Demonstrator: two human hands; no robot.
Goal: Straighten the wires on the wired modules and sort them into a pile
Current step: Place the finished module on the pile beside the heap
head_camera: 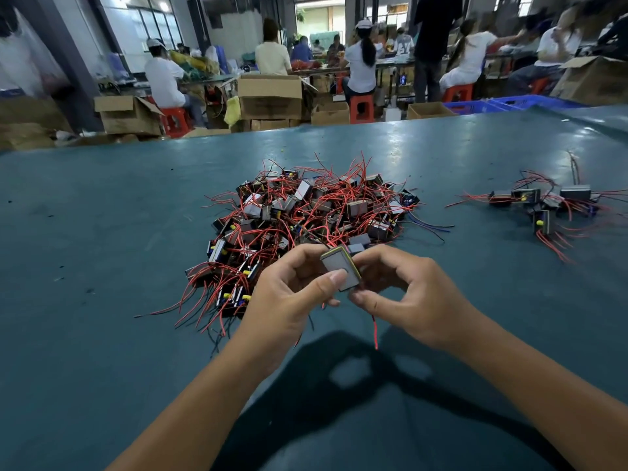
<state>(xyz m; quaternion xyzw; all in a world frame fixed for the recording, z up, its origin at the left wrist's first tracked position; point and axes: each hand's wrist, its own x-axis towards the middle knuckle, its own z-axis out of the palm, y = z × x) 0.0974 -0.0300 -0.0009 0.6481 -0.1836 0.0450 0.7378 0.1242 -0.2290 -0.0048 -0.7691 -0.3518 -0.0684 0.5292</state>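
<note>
A small grey module with a yellow rim (336, 266) is held up over the teal table (102, 232). My left hand (292, 294) grips it, thumb pressed on its grey face. My right hand (404, 294) pinches its red wire (375, 331) just below the module; the wire's end hangs down toward the table. Behind the hands lies a big tangled heap of modules with red wires (306, 215). A smaller group of modules (547, 205) lies apart at the right, wires spread out.
Beyond the table's far edge stand cardboard boxes (270, 96), red stools (362, 108) and blue crates (509, 103). Several people sit and stand at benches in the background. My forearms cast a shadow on the near table.
</note>
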